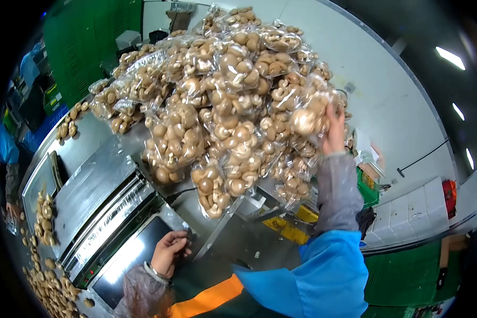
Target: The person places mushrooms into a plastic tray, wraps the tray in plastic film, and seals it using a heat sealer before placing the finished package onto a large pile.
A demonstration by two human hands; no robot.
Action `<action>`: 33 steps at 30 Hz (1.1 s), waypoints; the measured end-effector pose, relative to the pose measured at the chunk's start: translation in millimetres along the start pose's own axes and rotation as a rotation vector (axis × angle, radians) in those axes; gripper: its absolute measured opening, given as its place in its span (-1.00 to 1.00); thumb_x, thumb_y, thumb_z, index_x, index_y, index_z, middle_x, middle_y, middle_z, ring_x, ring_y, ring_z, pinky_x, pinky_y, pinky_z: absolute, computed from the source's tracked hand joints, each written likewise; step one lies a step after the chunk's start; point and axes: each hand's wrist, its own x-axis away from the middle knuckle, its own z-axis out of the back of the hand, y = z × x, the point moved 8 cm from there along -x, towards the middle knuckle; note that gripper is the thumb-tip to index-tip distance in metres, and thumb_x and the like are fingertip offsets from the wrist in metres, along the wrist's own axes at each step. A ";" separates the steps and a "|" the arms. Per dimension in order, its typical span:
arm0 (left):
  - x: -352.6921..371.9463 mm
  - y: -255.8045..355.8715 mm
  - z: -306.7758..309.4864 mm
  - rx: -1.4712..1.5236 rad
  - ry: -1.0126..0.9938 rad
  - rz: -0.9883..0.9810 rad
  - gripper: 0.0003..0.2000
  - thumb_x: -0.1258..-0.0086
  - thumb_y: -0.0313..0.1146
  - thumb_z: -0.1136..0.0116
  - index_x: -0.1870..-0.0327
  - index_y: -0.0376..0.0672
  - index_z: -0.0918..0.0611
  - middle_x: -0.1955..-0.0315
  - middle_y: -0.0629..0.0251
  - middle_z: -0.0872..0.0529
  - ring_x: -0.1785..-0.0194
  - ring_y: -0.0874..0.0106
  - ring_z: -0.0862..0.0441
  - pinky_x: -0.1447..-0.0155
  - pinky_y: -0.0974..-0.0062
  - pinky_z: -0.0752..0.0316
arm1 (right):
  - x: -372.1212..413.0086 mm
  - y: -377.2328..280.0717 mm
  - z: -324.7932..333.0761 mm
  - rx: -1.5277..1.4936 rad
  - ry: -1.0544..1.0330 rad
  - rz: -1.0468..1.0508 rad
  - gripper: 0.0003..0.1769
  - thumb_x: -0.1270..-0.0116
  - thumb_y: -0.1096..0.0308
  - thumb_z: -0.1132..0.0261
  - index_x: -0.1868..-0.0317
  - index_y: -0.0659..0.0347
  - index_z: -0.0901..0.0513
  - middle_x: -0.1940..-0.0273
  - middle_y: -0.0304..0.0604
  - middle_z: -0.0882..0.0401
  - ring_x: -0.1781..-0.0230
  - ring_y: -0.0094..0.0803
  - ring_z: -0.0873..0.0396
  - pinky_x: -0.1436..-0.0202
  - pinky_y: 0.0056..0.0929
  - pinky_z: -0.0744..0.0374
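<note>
A big heap of clear plastic bags of brown mushrooms [230, 106] covers the middle of the work surface. At its right side my right hand [334, 130] grips a bag of mushrooms [308, 117], a little blurred by motion; the fingertips are partly hidden by the plastic. My left hand [168, 253] hovers at the near edge of the dark panel of a metal sealing machine [108, 222], its fingers loosely bent and apart with nothing in them. Between the heap and my body, a bag of mushrooms [211, 188] hangs at the heap's front edge.
Loose mushrooms [50, 286] lie at the lower left, more beside the metal machine. A green crate [367, 188] and white boxes [408, 212] stand to the right. Another person's blue sleeve [8, 146] shows at the far left. A white wall panel [376, 79] rises behind the heap.
</note>
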 end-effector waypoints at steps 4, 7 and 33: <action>1.0 3.6 4.8 0.068 0.042 -0.038 -0.82 -0.34 -0.52 -0.08 0.07 -0.29 -0.54 0.34 0.22 -0.66 0.39 0.44 -0.62 0.28 0.59 -0.48 | -139.8 9.0 54.0 0.483 0.060 0.129 -0.22 -0.28 0.00 -0.25 -0.34 0.29 -0.19 -0.18 0.12 -0.38 -0.16 -0.12 -0.42 -0.14 -0.20 -0.48; 2.1 3.6 13.8 0.079 0.099 -0.033 -0.84 -0.34 -0.51 -0.08 0.09 -0.29 -0.55 0.35 0.21 -0.66 0.39 0.44 -0.62 0.28 0.59 -0.48 | -234.8 93.8 127.5 1.364 -0.078 -0.032 -0.15 -0.18 -0.26 -0.16 -0.16 0.39 -0.45 -0.19 0.29 -0.38 -0.27 0.10 -0.32 -0.30 -0.17 -0.31; 205.8 268.5 364.9 -1.071 1.699 -0.248 -0.21 -0.03 0.34 -0.14 -0.21 -0.06 -0.47 -0.10 0.05 -0.43 -0.18 0.09 -0.42 -0.24 0.04 -0.27 | 182.9 101.7 -422.8 0.431 -1.057 0.470 -0.82 -0.28 0.43 -0.22 0.13 0.29 -0.55 0.20 -0.19 -0.52 0.16 -0.42 -0.47 0.01 -0.47 -0.45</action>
